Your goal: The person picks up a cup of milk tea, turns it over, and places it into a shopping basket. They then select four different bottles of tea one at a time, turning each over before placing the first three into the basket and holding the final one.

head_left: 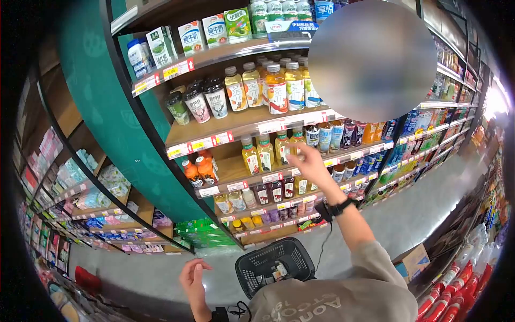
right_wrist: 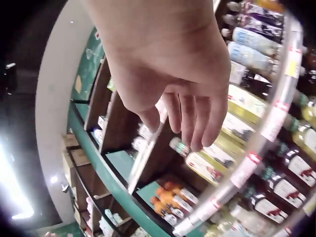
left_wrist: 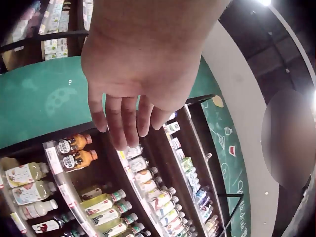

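The yellow bottles [head_left: 265,155] stand upright on the shelf [head_left: 229,167], just ahead and left of the right hand [head_left: 313,165] — the nearer one, fingers loosely bent, gripping nothing; whether it touches them, I cannot tell. The left hand [head_left: 193,277], empty, is lower, well apart.

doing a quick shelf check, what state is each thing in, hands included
green-capped bottles, upright, capped
right hand, empty, fingers relaxed, by those bottles
left hand, empty, fingers loosely bent
orange bottles, upright, capped
milk cartons, upright
basket, open-topped, some items inside
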`<state>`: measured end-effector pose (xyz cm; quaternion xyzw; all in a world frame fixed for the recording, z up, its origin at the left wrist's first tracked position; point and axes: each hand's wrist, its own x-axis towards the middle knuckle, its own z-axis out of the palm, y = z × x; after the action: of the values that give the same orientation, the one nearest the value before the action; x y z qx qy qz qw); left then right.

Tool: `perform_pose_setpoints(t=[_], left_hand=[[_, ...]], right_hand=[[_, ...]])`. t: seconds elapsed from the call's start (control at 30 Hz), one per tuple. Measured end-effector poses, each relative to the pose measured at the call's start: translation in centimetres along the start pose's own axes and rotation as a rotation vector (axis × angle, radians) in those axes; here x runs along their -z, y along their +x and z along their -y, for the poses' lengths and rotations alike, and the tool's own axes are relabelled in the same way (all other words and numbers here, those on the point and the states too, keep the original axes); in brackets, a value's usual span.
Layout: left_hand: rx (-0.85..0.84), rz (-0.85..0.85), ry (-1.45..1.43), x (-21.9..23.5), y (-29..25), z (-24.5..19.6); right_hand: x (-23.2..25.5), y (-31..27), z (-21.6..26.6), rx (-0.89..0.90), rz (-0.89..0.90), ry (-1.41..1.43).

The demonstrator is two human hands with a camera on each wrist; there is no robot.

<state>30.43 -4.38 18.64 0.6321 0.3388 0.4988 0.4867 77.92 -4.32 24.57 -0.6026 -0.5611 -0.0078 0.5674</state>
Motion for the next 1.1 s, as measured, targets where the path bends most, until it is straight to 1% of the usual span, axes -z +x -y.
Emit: perform_pose_setpoints(t=[0.07, 0.13, 0.2, 0.23, 0.27, 0.33, 0.37, 0.43, 0.53, 0.57, 0.63, 0.67, 0.7, 0.73, 0.83, 0.97, 1.03, 1.1], left_hand=[[-0.001, 0.017, 0.005, -0.5, -0.6, 0.2], [0.002, 0.026, 0.005, -0.6, -1.4, 0.8], [0.033, 0.018, 0.026, 0.0, -2.2, 1.6], [0.047, 0.011, 0.038, 0.4, -2.6, 2.0], [0.051, 0.001, 0.036, 0.9, -3.0, 2.4], [0.062, -0.019, 0.035, 1.9, -3.7, 2.8], [0.046, -0.05, 0.045, 2.2, -4.0, 2.8], [0.014, -0.108, 0.059, 2.5, -4.6, 2.0], [0.05, -0.231, 0.197, 2.0, -5.3, -0.1], [0.046, -0.25, 0.193, 1.5, -5.3, -0.9], [0.043, -0.285, 0.19, 0.6, -5.4, -2.0], [0.061, -0.268, 0.196, 0.5, -5.6, -2.0], [0.078, -0.25, 0.201, 0.5, -5.7, -1.8], [0.092, -0.232, 0.206, 0.5, -5.8, -1.7], [0.082, -0.219, 0.246, 0.7, -6.1, -1.9], [0.104, -0.275, 0.19, 0.7, -6.6, -1.9], [0.102, -0.287, 0.185, 1.0, -6.9, -1.8], [0.139, -0.319, 0.187, 1.3, -7.1, -1.6]], right_hand=[[0.7, 4.6, 2.7, 0.074, -0.11, -0.058], [1.3, 8.7, 4.5, 0.209, -0.192, -0.078], [1.8, 12.1, 5.8, 0.245, -0.177, -0.083], [1.7, 13.9, 5.5, 0.259, -0.206, -0.145], [1.7, 15.4, 5.3, 0.196, -0.196, -0.222], [1.2, 18.1, 3.9, 0.29, -0.297, -0.447], [0.9, 19.0, 3.4, 0.287, -0.311, -0.473], [0.7, 20.2, 3.3, 0.281, -0.342, -0.531], [0.9, 21.7, 3.9, 0.231, -0.327, -0.558], [0.9, 22.0, 4.1, 0.242, -0.337, -0.6], [0.7, 22.8, 4.8, 0.197, -0.316, -0.707], [0.6, 23.3, 5.0, 0.174, -0.307, -0.76], [0.5, 23.7, 5.2, 0.203, -0.318, -0.773], [0.3, 24.2, 5.3, 0.188, -0.309, -0.778], [-0.4, 24.8, 5.8, 0.154, -0.274, -0.795], [-1.7, 23.8, 6.9, 0.168, -0.275, -0.793], [-1.7, 23.0, 7.7, 0.166, -0.282, -0.8], [-1.5, 22.6, 7.9, 0.185, -0.312, -0.814]])
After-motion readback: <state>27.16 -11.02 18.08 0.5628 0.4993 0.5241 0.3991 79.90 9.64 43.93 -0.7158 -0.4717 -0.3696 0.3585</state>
